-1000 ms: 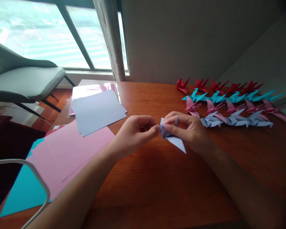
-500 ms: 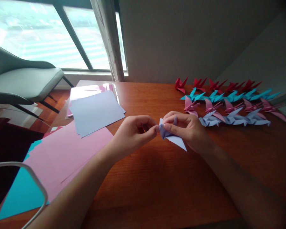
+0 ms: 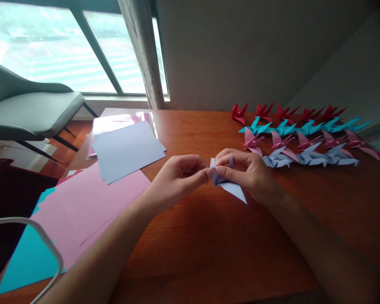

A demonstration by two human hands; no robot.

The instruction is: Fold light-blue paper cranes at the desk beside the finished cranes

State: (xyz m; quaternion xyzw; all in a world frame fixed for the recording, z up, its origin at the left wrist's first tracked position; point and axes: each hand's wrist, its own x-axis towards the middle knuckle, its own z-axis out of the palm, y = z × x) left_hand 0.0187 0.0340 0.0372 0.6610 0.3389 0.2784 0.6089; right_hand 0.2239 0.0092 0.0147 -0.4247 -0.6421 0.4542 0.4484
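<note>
Between my hands, above the wooden table (image 3: pixel 190 236), is a pale lavender paper crane (image 3: pixel 232 189), one wing pointing down towards me. My right hand (image 3: pixel 251 171) is closed on its body, thumb in front and fingers behind. The thumb and forefinger of my left hand (image 3: pixel 182 177) pinch its left tip, where a small folded end shows. Part of the crane is hidden by my right fingers. Just beyond my right hand stands a row of lavender paper cranes (image 3: pixel 310 157).
Behind those are rows of pink cranes (image 3: pixel 307 141), turquoise cranes (image 3: pixel 283 127) and red cranes (image 3: pixel 286 113). At the left lie lavender sheets (image 3: pixel 129 150), pink sheets (image 3: pixel 91 202) and a turquoise sheet (image 3: pixel 28 257). A white cable-like loop (image 3: pixel 47 240) crosses the lower left. A chair (image 3: pixel 34 109) stands by the window.
Both hands keep their hold on the lavender crane, with only a tiny shift of the fingers. The whole view has moved very slightly.
</note>
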